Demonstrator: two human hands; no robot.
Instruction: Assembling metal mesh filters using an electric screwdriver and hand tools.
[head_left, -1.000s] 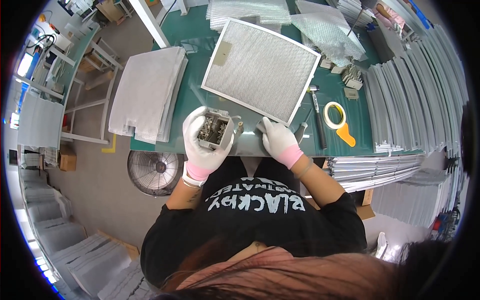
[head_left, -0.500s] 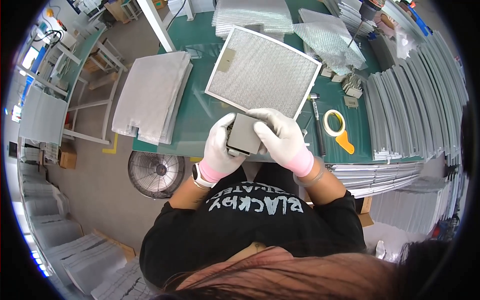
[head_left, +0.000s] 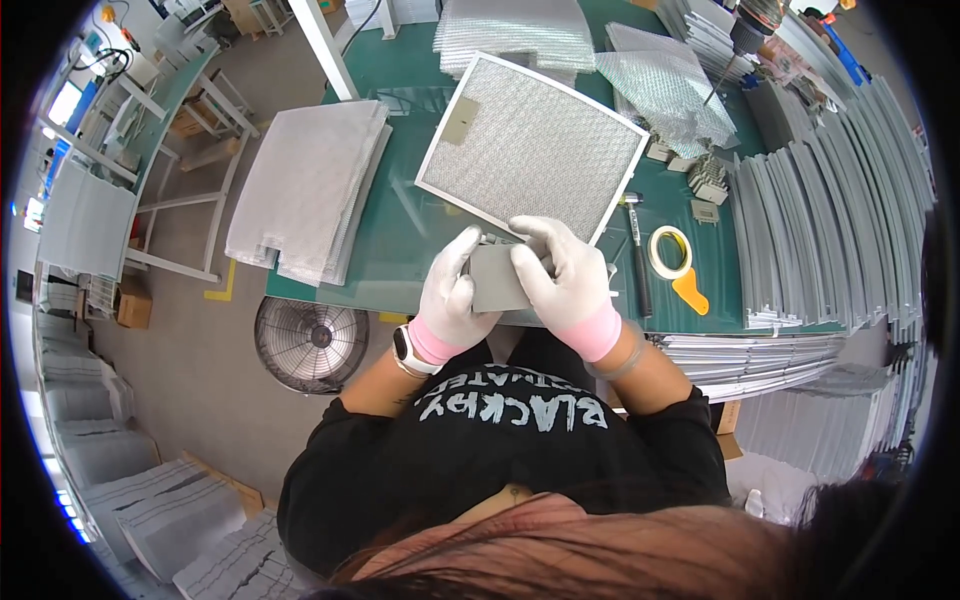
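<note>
Both hands, in white gloves with pink cuffs, meet at the near edge of the green table. My left hand (head_left: 450,292) is closed around the left side of a small, flat-faced grey metal plate (head_left: 498,278). From the right, my right hand (head_left: 566,275) grips the same plate, its thumb lying on the face. Small metal parts show along the plate's far edge, but what lies beneath it is hidden. Just beyond the hands rests a white-framed mesh filter panel (head_left: 540,145), with a grey plate (head_left: 461,121) at its left side.
Right of my hands lie a hammer (head_left: 637,255), a tape roll (head_left: 669,252) and an orange-handled scraper (head_left: 691,291). Small metal plates (head_left: 708,180) are stacked behind them. Bubble-wrapped panels (head_left: 305,190) lie left; upright panels (head_left: 830,225) line the right. A power screwdriver (head_left: 752,30) hangs far right.
The grey plate has turned in my hands, so its far edge with the small metal parts now shows and its left side no longer does. The left fingers have shifted along it.
</note>
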